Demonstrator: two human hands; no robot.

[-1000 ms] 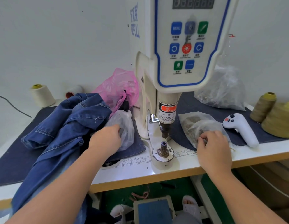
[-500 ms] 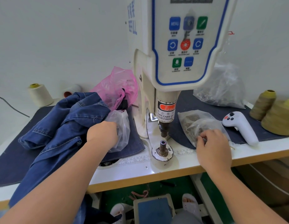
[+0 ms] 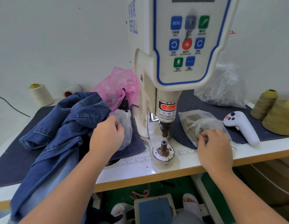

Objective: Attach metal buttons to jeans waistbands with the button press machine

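The white button press machine (image 3: 187, 46) stands at the middle of the table, its lower die post (image 3: 163, 147) bare under the punch (image 3: 164, 130). Blue jeans (image 3: 59, 126) lie heaped at the left and hang over the table edge. My left hand (image 3: 106, 136) reaches with curled fingers into a clear plastic bag (image 3: 126, 126) left of the machine. My right hand (image 3: 214, 146) has its fingertips pinched inside a clear bag of metal button parts (image 3: 195, 125) on the right; what either hand holds is hidden.
A pink plastic bag (image 3: 114, 88) lies behind the jeans and a larger clear bag (image 3: 224, 88) at the back right. A white handheld controller (image 3: 242, 126) and olive thread cones (image 3: 276, 113) sit at the right, a cream cone (image 3: 40, 94) at the back left. A foot pedal (image 3: 154, 209) is below the table.
My left hand has shifted a little within the left bag. My right hand stays at the right bag, its fingers working among the parts. The jeans have not moved.
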